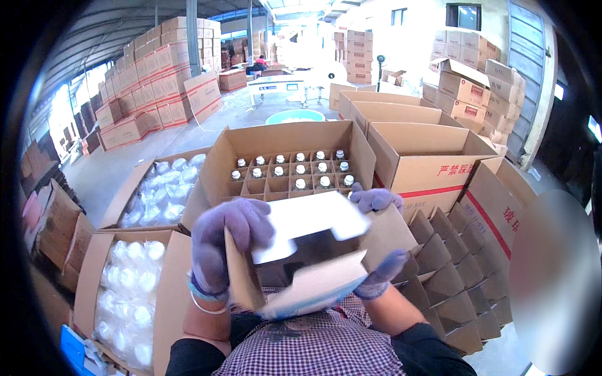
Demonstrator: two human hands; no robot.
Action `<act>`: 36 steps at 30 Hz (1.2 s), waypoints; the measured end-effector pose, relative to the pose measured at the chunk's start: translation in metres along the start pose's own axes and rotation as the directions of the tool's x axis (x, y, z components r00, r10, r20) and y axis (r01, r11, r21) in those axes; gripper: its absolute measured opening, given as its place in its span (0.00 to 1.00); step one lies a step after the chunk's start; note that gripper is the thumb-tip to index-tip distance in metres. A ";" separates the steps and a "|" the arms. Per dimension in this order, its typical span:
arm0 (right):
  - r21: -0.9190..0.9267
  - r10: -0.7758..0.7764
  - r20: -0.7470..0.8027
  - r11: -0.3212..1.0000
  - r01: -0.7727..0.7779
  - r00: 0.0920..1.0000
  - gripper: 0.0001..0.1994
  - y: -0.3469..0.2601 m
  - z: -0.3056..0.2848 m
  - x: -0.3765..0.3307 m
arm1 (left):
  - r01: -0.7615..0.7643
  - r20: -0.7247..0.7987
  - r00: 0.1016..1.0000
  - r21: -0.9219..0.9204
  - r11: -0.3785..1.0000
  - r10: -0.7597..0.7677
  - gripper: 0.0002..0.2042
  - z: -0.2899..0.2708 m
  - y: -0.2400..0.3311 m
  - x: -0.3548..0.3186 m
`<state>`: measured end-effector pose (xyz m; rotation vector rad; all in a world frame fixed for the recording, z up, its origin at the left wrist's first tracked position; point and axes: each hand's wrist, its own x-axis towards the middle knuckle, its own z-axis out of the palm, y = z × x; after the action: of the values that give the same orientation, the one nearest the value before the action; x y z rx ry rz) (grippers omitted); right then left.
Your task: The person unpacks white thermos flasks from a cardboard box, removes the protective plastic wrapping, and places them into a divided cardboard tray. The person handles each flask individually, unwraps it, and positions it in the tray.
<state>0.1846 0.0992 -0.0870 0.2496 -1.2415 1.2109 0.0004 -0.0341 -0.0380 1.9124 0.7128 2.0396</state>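
Observation:
In front of my chest I hold a small open cardboard box, white flaps folded up at its mouth and a dark hollow inside. My left hand, in a purple glove, is closed on its left side panel. On the right side my gloved right hand grips it, fingers on the far side of a flap and thumb at the near edge. Just beyond stands a large open carton with cardboard dividers; several white-capped bottles stand in its cells. The held box hides the carton's near part.
To the left, two open cartons hold plastic-wrapped, clear round items. A cardboard divider grid lies at the right, beside open empty cartons. Farther off are a turquoise tub, a table, stacked boxes and a person.

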 end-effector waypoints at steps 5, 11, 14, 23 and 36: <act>-0.237 0.168 -0.145 0.951 -0.199 0.975 0.55 -0.011 0.025 -0.001 | 0.428 -0.067 0.852 0.660 0.618 -0.519 0.16 -0.033 0.013 0.029; -0.804 0.252 0.498 0.492 0.333 0.830 0.50 -0.036 0.028 0.012 | 0.246 0.102 0.914 0.630 0.737 -0.393 0.19 -0.009 -0.022 0.030; -0.875 0.348 0.467 0.316 0.368 0.813 0.51 -0.027 0.033 0.016 | 0.175 -0.289 0.954 0.309 0.935 -0.083 0.19 -0.009 -0.050 0.008; -0.719 0.614 0.691 0.533 0.445 0.382 0.30 -0.047 0.054 0.046 | 0.390 -0.390 0.872 0.191 0.901 -0.295 0.11 -0.009 -0.075 -0.032; 0.132 0.201 0.616 0.927 -0.351 0.762 0.36 -0.012 0.079 0.085 | -0.059 -0.258 0.963 0.085 0.995 0.079 0.15 0.024 -0.001 -0.041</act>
<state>0.1350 0.0847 0.0176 0.6887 -1.7182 1.6196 0.0282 -0.0495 -0.0739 1.7473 0.8041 2.3696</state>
